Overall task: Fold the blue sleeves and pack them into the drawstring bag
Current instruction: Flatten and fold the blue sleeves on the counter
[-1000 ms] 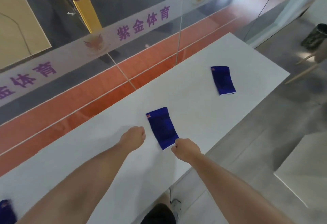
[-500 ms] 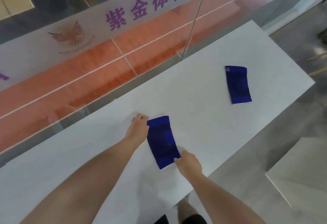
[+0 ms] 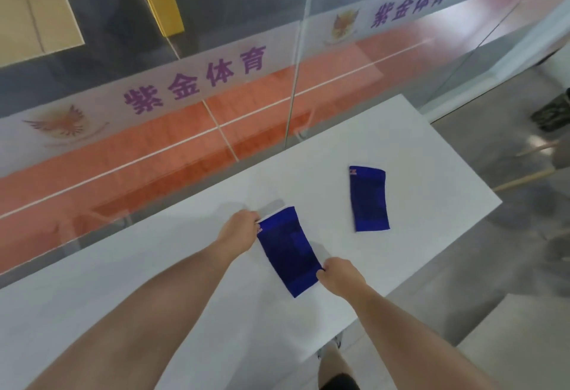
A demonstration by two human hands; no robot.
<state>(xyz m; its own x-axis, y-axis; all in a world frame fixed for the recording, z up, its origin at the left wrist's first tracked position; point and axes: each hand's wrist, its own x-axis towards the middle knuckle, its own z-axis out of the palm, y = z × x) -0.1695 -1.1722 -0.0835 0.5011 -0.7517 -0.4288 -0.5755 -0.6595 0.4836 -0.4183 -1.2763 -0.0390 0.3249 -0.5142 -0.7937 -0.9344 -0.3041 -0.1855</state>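
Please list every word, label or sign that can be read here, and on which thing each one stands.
"紫金体育": purple characters on the frosted band of the glass wall, left panel.
"紫金体育": again on the right panel.
Small red mark on the near sleeve, by the left hand: too small to read.
Red mark on the far sleeve: too small to read.

left hand, right hand, both pinching

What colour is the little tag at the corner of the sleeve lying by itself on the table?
Reddish-orange, on the far left corner of the blue sleeve, in the head view.
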